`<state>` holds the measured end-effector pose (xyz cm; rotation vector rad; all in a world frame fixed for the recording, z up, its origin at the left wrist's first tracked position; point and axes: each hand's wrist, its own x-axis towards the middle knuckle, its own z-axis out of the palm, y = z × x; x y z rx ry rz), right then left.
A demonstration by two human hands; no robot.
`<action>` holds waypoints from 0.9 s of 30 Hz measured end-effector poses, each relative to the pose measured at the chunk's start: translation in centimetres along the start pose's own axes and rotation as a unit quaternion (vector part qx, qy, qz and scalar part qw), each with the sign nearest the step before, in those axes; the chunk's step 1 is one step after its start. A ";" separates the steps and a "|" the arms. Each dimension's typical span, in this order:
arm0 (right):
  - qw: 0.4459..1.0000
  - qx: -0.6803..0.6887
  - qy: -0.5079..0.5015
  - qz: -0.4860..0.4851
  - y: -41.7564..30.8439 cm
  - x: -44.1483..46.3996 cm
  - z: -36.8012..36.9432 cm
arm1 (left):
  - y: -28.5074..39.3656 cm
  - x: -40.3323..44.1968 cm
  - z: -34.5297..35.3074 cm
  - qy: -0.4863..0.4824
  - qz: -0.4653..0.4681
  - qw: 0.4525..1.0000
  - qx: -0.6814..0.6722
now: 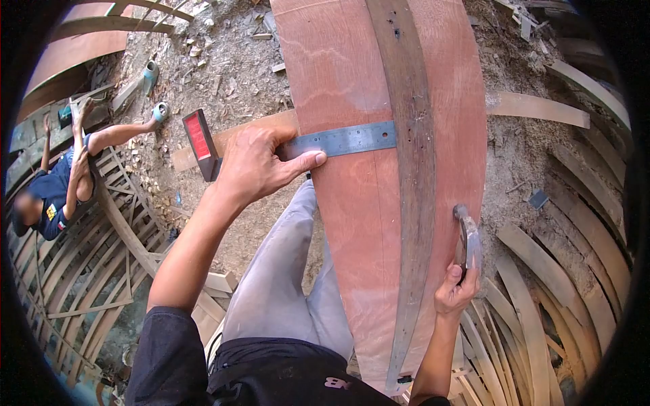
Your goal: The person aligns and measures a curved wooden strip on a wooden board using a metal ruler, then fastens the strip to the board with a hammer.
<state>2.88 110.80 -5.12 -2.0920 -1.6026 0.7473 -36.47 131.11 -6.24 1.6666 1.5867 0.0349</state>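
My left hand (261,159) is closed on a try square with a graduated metal blade (355,139) and a red-and-black stock (198,141). The blade lies flat across a reddish plywood sheet (338,74), its end meeting a dark curved wooden strip (414,149) that runs lengthwise over the sheet. The stock stands out past the sheet's left edge. Toward the sheet's right edge, my right hand (457,292) grips a shiny metal hammer (468,237), its round face pointing away from me. The hammer's handle is mostly hidden. A thin line is visible on the plywood.
A wooden plank (538,109) passes beneath the sheet. Curved timbers (535,264) are stacked at right, and slatted ribs (88,277) stand at lower left. Another person (57,183) sits at left. Wood chips cover the ground (223,61). A small blue object (538,198) lies at right.
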 end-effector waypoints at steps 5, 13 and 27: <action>1.000 0.011 -0.006 0.000 -0.4 0.1 -0.2 | 0.1 0.0 0.0 0.006 0.011 1.000 -0.008; 1.000 0.015 0.009 -0.012 0.2 -0.2 -0.1 | -0.1 -0.2 0.4 0.040 0.025 0.999 0.003; 0.990 0.048 0.107 0.078 -4.2 -21.5 -6.1 | -13.9 -35.2 3.6 0.120 -0.237 0.964 -0.003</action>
